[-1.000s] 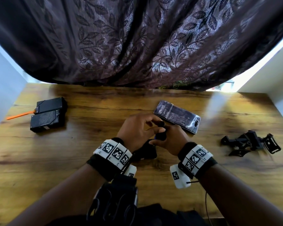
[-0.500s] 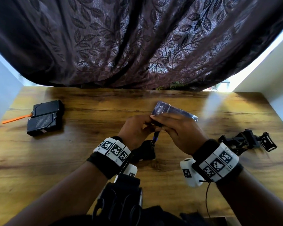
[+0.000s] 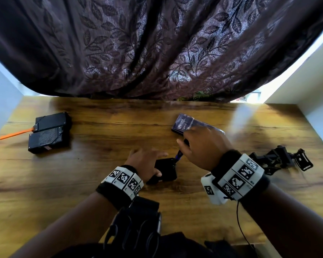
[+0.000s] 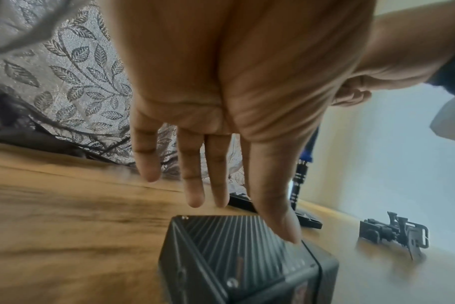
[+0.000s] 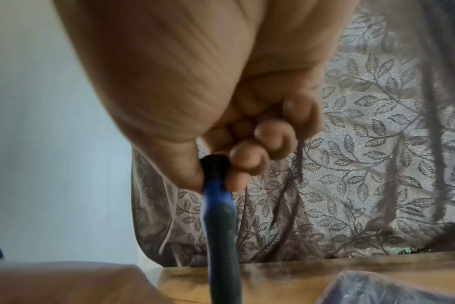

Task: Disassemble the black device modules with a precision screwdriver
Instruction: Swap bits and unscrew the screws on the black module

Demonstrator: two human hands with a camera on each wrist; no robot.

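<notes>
Beside bit case point(image 3: 185, 123): small black finned device module point(image 3: 166, 169), left hand point(image 3: 144, 161) flat-fingered, steadying; right hand point(image 3: 201, 146) gripping blue-black precision screwdriver point(image 3: 178, 157). Risk: tip slipping, module skidding.

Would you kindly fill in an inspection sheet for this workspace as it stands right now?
Surface: wooden table, grain visible, bare in front left.
Job's things: black module under the left hand; screwdriver, blue and black, tip at the module's top; two more modules far left.
Clutter: orange tool by those modules; bit case; black bracket at right.
Grippers: left hand rests on the module, fingers straight; right hand grips the screwdriver.
Cables: thin black cable from the right wristband.
Surroundings: leaf-patterned curtain behind; pale walls either side.
</notes>
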